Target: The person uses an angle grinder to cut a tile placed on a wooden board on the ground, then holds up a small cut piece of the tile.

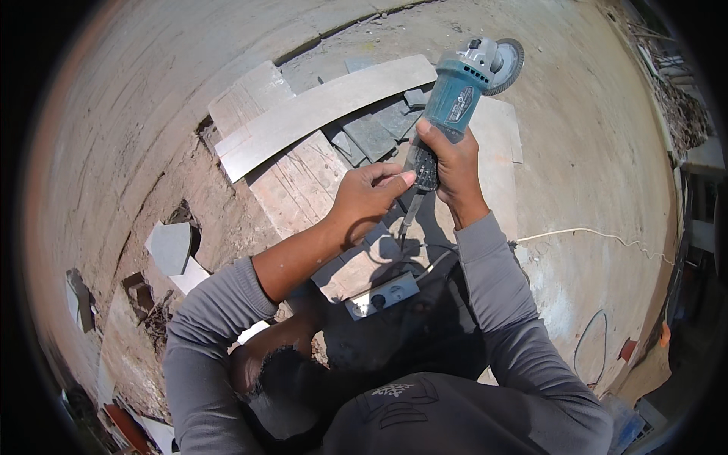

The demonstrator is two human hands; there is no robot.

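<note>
My right hand [453, 163] is wrapped round the body of a teal angle grinder [453, 95], which is tilted with its head pointing up and to the right. A round cutting disc [506, 67] sits at its far end. With thumb and fingertips, my left hand [370, 193] pinches at the black rear end [422, 167] of the grinder. The cord [410, 214] hangs from that end toward a white power strip [383, 296] with a black plug in it. Under the grinder lie grey tile pieces [370, 135] and a long pale tile strip [326, 106].
Broken ground with holes lies to the left, with a grey tile offcut [170, 247] on it. A thin pale cable [591, 230] runs across the concrete at right, above a loop of thin wire [591, 341]. Dry brush and debris [679, 98] line the far right edge.
</note>
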